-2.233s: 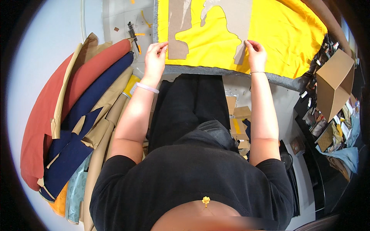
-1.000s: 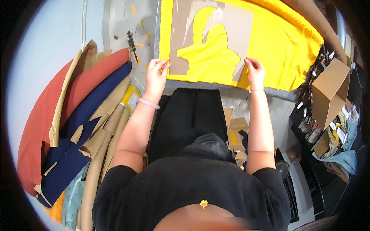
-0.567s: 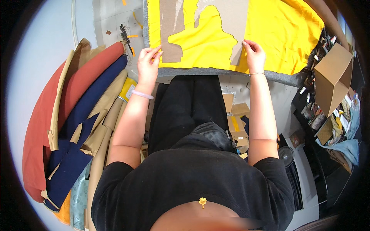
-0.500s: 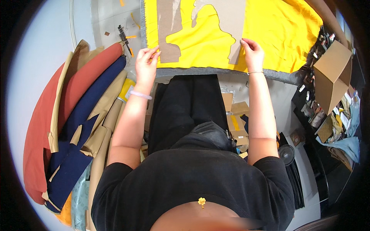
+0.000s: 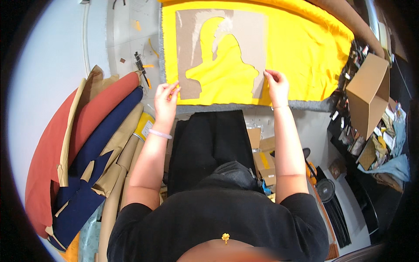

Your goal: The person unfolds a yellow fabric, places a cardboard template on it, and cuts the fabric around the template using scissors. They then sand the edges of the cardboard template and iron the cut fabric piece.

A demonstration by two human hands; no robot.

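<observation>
A grey-brown template sheet with a large curvy cutout lies on yellow cloth, which shows through the opening. My left hand is at the sheet's left edge near its lower corner, thumb and index finger closing on the edge while the other fingers curl. Opposite it, my right hand pinches the right edge between thumb and fingertips. Beneath the cloth, a grey layer shows along the near side.
Rolls of fabric, including a red roll and a navy roll, lean at the left. An open cardboard box stands right of the cloth, beside piled scraps. More cardboard boxes sit below the table edge. A brown roll lies behind.
The view has shifted, so the cloth, template and both hands appear lower and more of the template's far side shows. Both hands keep about the same places on its edges.
</observation>
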